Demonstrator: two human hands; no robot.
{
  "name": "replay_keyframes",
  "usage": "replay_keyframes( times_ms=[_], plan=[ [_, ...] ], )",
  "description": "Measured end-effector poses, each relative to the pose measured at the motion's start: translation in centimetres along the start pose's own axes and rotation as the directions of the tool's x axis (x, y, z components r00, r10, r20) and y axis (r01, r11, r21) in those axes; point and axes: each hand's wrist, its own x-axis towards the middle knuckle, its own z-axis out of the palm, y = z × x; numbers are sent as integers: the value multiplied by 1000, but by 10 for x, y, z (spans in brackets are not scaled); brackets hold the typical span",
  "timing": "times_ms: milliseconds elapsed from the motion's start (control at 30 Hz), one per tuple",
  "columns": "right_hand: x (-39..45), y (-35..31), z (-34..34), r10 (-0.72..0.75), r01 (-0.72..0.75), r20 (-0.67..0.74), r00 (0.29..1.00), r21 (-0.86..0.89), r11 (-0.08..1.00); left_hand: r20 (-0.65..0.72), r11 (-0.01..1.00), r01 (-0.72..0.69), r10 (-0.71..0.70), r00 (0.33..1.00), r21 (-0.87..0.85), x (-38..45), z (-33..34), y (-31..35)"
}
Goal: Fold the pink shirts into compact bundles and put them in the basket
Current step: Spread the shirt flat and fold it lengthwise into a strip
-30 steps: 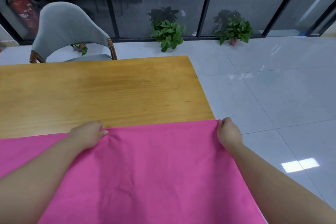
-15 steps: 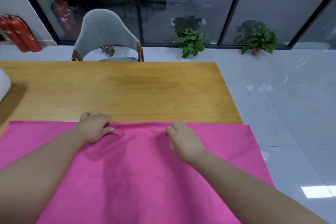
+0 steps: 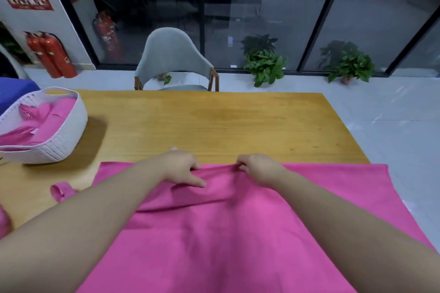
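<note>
A pink shirt [image 3: 228, 233] lies spread flat over the near part of the wooden table [image 3: 214, 121], its right end hanging past the table's right edge. My left hand [image 3: 183, 169] and my right hand [image 3: 258, 169] sit close together at the shirt's far hem, both with fingers curled into the cloth, which is bunched into a ridge between them. A white woven basket [image 3: 57, 143] stands at the table's left and holds folded pink shirts [image 3: 40, 121]. A small pink sleeve or strap [image 3: 60, 191] pokes out on the table left of my left forearm.
A grey chair [image 3: 173, 62] stands behind the table's far edge. Potted plants [image 3: 265, 66] line the glass wall. Red fire extinguishers [image 3: 52, 54] stand at the far left. A blue object [image 3: 14, 93] sits behind the basket. Grey tiled floor lies to the right.
My right hand came in from the shirt's far right corner toward the middle and now pinches the hem beside my left hand. The view swung left, bringing the basket into sight.
</note>
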Motion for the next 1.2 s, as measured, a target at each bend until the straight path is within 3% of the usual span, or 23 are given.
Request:
replay_keyframes(
  times_ms=[133, 267, 367, 433, 500, 600, 667, 733, 800, 867, 967, 1033, 1067, 1100, 1133, 1200],
  plan=[
    [1, -11, -2, 29, -26, 39, 999, -73, 997, -18, 956, -57, 54, 998, -288, -19, 3, -29],
    [2, -12, -4, 87, -81, 50, 995, -98, 992, -134, 694, -157, 87, 987, -702, -35, -8, -36],
    [0, -8, -5, 140, -127, 76, 987, -156, 980, -202, 520, -194, 42, 978, -832, -39, -11, -39],
    [0, -4, -4, 167, -150, 82, 983, -187, 971, -171, 573, -158, 32, 985, -804, -42, -11, -42],
    [1, -1, -2, 176, -157, 77, 981, -206, 966, -106, 715, -101, 37, 994, -692, -48, -10, -49],
    [8, -4, 2, 182, -159, 61, 981, -278, 947, 140, 943, 72, -27, 990, -326, -66, -5, -71],
    [13, -10, 3, 201, -170, 59, 978, -338, 925, 277, 976, 196, -165, 947, -90, -84, 0, -91],
    [20, -20, 4, 227, -179, 79, 971, -396, 901, 291, 946, 289, -238, 927, -146, -105, 4, -112],
    [26, -37, 3, 215, -161, 94, 972, -403, 901, 200, 865, 328, -270, 942, -380, -121, 14, -137],
    [36, -60, 6, 126, -91, 94, 988, -314, 945, 119, 700, 370, -381, 917, -611, -134, 30, -158],
    [48, -94, 14, 3, 8, 79, 997, -150, 989, 124, 261, 290, -509, 852, -921, -138, 60, -160],
    [57, -115, 21, -44, 49, 65, 997, -75, 996, 113, -33, 115, -560, 821, -993, -133, 84, -154],
    [62, -125, 24, -63, 66, 54, 997, -58, 996, 112, -131, 40, -597, 794, -990, -130, 95, -152],
    [67, -134, 26, -82, 84, 39, 996, -50, 995, 103, -188, -27, -645, 757, -982, -127, 103, -149],
    [71, -143, 28, -104, 105, 24, 994, -47, 993, 78, -176, -67, -704, 705, -982, -122, 112, -148],
    [79, -157, 31, -147, 147, 9, 989, -33, 989, -19, -9, -47, -826, 563, -999, -114, 122, -146]
  ],
)
